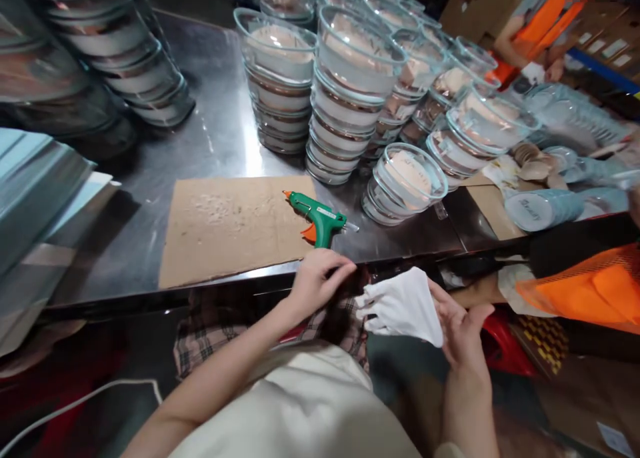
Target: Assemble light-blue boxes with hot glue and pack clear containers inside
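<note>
A white fabric glove (403,308) is in the air in front of my body, its limp fingers pointing left and its cuff at my right hand (463,328). That hand is open, thumb spread away; its fingertips are hidden by the cuff, and I cannot tell how far they reach inside. My left hand (320,281) is at the table edge, left of the glove and apart from it, thumb and fingers closed together with nothing visible between them. Just beyond it lies a green hot glue gun (323,218) with an orange trigger, nozzle over a cardboard sheet (225,245).
Stacked clear tubs (350,111) with pale contents crowd the metal table (210,118); more stacks (130,58) stand left, beside a pile of light-blue sheets (35,185). An orange-sleeved arm (585,291) reaches in at right. Another person (535,38) works behind. A white cable (85,401) hangs lower left.
</note>
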### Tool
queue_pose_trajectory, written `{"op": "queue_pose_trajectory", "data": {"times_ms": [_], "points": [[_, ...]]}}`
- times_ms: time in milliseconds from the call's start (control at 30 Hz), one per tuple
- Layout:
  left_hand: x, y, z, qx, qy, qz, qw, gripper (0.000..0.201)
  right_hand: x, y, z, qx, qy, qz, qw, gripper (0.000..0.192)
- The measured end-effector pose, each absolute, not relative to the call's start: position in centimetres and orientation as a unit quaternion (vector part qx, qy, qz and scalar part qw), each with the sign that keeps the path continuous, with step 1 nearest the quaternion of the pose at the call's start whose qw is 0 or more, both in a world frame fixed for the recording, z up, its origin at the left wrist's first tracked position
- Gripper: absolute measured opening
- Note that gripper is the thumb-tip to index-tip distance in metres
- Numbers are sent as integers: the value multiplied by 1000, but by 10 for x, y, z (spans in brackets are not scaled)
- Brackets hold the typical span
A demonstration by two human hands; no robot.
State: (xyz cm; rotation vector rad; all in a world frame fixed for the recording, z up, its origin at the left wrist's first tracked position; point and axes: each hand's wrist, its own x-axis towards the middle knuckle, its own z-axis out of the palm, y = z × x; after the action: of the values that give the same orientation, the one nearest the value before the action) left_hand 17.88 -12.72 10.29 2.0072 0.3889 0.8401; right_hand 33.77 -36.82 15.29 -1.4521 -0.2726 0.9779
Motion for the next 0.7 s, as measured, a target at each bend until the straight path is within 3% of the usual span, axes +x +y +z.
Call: {"op": "queue_pose_trajectory", "data": {"times_ms": [100,200,233,400,567,700], "points": [[158,-119,104,818,192,363,403,29,348,-368,149,-643,-130,413,631,130],[158,-128,110,858,83,360,357,72,350,-361,152,-663,-150,395,618,133],[162,-133,112,861,57,363,353,75,349,-357,153,-665,-159,398,612,133],[193,-147,122,858,63,373,348,27,333,-339,154,-639,-218,457,579,135],[190,-136,115,860,89,354,357,24,329,-337,149,-645,-270,457,549,137],[179,-147,113,804,169,349,451,23,324,-339,147,-671,-305,413,535,131]]}}
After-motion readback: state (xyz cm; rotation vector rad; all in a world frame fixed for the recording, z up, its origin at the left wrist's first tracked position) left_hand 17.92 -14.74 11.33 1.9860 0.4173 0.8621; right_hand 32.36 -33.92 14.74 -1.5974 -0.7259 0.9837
